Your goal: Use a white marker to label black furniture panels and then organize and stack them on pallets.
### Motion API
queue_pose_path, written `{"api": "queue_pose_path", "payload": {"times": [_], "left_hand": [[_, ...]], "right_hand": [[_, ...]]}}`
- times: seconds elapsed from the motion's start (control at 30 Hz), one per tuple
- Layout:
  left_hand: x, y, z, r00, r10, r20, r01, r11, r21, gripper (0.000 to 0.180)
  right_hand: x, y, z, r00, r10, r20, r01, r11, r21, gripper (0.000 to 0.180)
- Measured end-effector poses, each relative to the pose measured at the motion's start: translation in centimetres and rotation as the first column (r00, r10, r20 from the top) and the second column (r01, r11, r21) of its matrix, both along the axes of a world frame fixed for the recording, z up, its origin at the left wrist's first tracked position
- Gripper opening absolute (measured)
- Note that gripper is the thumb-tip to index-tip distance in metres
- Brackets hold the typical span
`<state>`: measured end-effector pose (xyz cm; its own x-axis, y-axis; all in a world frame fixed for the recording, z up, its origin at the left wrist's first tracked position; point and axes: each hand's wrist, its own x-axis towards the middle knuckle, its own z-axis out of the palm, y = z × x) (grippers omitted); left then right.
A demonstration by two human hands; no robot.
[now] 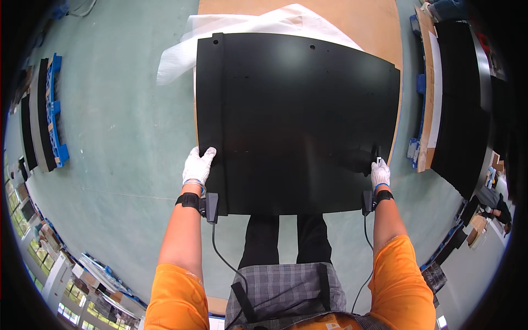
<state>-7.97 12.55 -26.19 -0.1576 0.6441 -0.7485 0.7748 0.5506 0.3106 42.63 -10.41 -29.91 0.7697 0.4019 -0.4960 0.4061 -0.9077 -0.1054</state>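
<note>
Where the large, flat, matte black rectangular panel (300, 121) lies across the light brown wooden bench (357, 19), both of the person's hands meet its near portion, so the panel extends straight ahead of and away from them. Its longer edges appear to run side to side, though the lens bows every straight edge, and the near edge overhangs the person's black trousers.

The left hand (198, 165), in a white knitted glove, rests on the panel's left margin with fingers laid together and flat on top, the thumb apparently curled round the outer edge. That margin carries a raised, narrow black strip (212, 121) running from far edge to near edge. The right hand (380, 172), likewise gloved in white, closes on the right edge near the near corner, beside a small dark fitting; whether its fingers wrap under the panel cannot be told. Both hands sit about equally near, one at each side.

The panel surface is smooth and faintly reflective, showing a soft sheen and a few small drilled holes near the far edge. A thin, translucent white plastic sheet (242, 27) lies crumpled beneath its far left corner. Each wrist bears a black band with a small boxed unit and trailing cable. Stacks of similar dark panels (467, 99) stand on the green floor (121, 110) to the right and left.
</note>
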Motion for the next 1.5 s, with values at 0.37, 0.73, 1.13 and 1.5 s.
{"api": "queue_pose_path", "payload": {"times": [0.37,0.73,1.13,1.5], "left_hand": [[0.4,0.5,-0.5,0.980,-0.141,-0.143,0.130,0.988,-0.083,0.075],[1.1,0.5,-0.8,0.977,-0.147,-0.156,0.145,0.989,-0.027,0.071],[-0.9,0.6,-2.2,0.998,-0.047,-0.033,0.046,0.999,-0.029,0.077],[-0.3,0.5,2.3,0.952,0.153,0.264,-0.141,0.988,-0.065,0.080]], "right_hand": [[1.8,0.1,-0.9,1.000,-0.008,0.022,0.009,0.998,-0.060,0.036],[0.1,1.4,-0.3,0.994,-0.058,0.092,0.065,0.996,-0.069,0.039],[-0.6,2.1,0.1,1.000,-0.005,0.007,0.005,0.999,-0.040,0.034],[0.2,1.3,0.1,0.997,0.049,-0.054,-0.050,0.999,-0.019,0.043]]}}
